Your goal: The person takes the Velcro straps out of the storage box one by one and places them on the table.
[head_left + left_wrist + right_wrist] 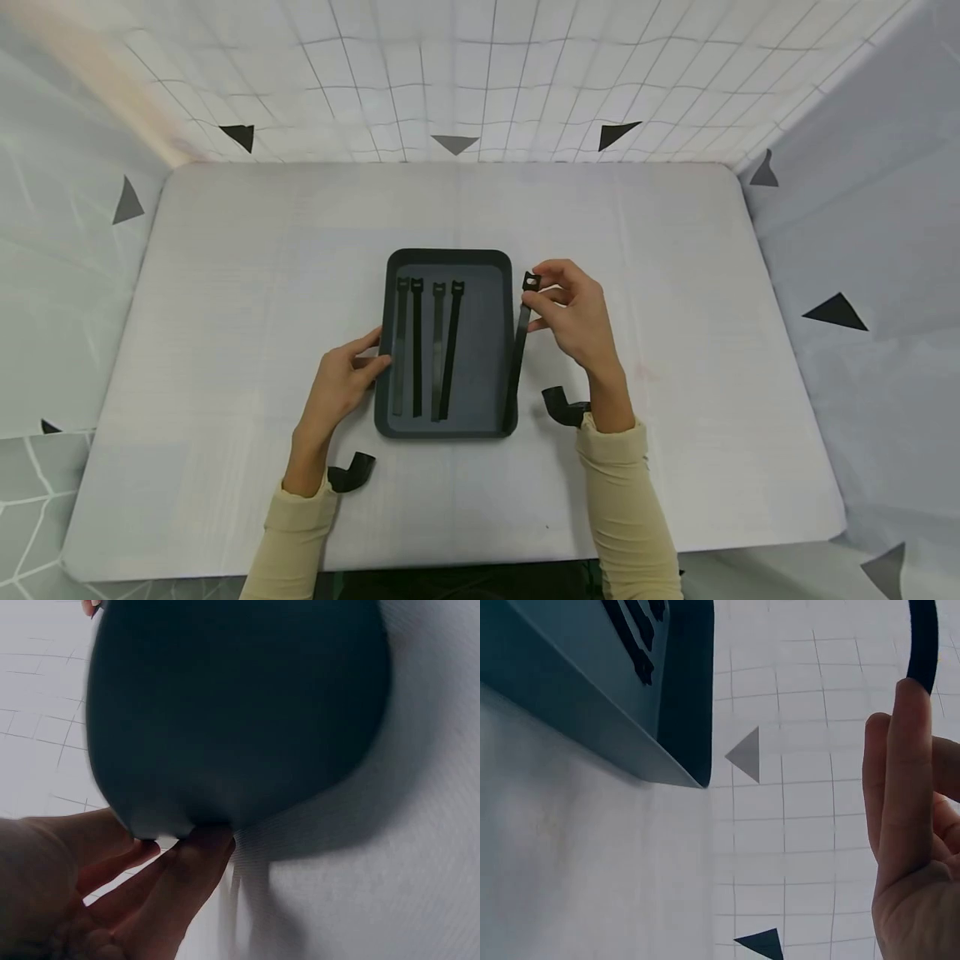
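A dark grey rectangular tray (483, 350) lies on the table. In it, side by side on its left half, lie several black hook-and-loop cable ties (438, 358), slotted heads toward the far end. My left hand (341, 379) grips the tray's left rim between thumb and fingers; the left wrist view shows the fingers (187, 877) at the tray's dark outer side (240, 712). Over the tray's right edge, my right hand (573, 312) pinches another black cable tie (519, 350) near its slotted head. Its strip hangs down along the right rim, and shows partly in the right wrist view (924, 645).
The white table (690, 333) extends around the tray on all sides. A white wall with grid lines (465, 83) and dark triangle markers (238, 137) stands behind it, with grey sheets at both sides. Black curved pieces (352, 472) stick out at both wrists.
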### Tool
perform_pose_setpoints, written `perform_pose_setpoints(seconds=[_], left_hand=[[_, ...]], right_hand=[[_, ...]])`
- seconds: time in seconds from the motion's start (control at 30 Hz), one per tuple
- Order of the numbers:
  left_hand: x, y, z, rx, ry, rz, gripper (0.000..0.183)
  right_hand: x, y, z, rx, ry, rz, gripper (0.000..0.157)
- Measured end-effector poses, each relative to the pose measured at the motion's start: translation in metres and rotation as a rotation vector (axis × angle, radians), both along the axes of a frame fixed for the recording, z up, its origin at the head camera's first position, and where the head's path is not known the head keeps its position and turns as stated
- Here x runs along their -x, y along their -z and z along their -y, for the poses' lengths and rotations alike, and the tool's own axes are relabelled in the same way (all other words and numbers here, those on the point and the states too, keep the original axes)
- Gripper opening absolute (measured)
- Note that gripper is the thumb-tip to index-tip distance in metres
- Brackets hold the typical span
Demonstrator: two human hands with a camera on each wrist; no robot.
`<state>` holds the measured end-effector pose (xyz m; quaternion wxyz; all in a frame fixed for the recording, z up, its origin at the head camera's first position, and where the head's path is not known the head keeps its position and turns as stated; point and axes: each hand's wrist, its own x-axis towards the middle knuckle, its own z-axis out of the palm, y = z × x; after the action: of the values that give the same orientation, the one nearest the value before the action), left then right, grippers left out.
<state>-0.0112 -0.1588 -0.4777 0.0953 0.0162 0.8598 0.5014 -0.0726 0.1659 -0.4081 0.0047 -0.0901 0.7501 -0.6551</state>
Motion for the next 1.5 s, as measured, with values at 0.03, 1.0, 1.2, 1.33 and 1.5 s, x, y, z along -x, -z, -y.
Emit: perform_pose_setpoints(seconds=[0.03, 1.0, 1.2, 1.33, 1.5], left_hand=[[0.0, 0.0, 0.0, -0.001, 0.0, 0.0, 0.053], [-0.002, 0.003, -0.001, -0.027, -0.015, -0.009, 0.052], [-0.002, 0.003, -0.001, -0.035, -0.019, -0.014, 0.053], [-0.002, 0.004, -0.001, -0.031, -0.023, -0.016, 0.053], [-0.002, 0.003, -0.001, -0.021, -0.025, -0.016, 0.053]], right_hand=[[0.0, 0.0, -0.002, -0.004, 0.005, 0.002, 0.029], [0.005, 0.01, -0.023, -0.099, 0.058, -0.017, 0.028], [0.007, 0.01, -0.022, -0.118, 0.062, -0.014, 0.026], [0.006, 0.001, -0.02, -0.151, 0.054, -0.015, 0.024], [0.005, -0.008, -0.018, -0.186, 0.03, -0.016, 0.023]])
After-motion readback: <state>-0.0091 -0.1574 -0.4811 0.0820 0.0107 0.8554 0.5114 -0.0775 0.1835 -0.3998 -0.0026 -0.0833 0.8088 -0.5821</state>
